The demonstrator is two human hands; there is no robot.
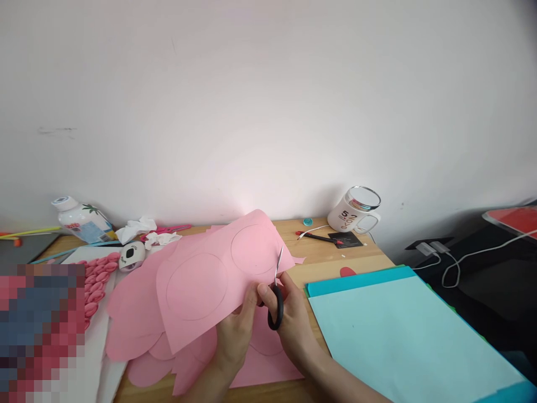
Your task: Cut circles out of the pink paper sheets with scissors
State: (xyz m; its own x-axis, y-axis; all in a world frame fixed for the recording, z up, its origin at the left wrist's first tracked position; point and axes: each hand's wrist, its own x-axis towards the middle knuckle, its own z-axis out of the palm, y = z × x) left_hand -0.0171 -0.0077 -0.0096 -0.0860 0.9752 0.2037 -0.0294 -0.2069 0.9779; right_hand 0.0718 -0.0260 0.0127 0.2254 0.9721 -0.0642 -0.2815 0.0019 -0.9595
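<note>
A pink paper sheet [201,280] with two pencilled circles is lifted off the wooden table [331,257]. My left hand [237,330] pinches its lower edge. My right hand [293,319] grips black-handled scissors [276,296], whose blades point up into the sheet's right edge beside the upper circle. More pink sheets and cut pieces [138,330] lie under it.
A stack of light blue and teal paper [403,330] lies at the right. A white mug [354,212], a red pen [314,236] and a black card sit at the back. A plastic bottle [81,221], crumpled tissue, a white punch [131,256] and pink petals [97,280] are at the left.
</note>
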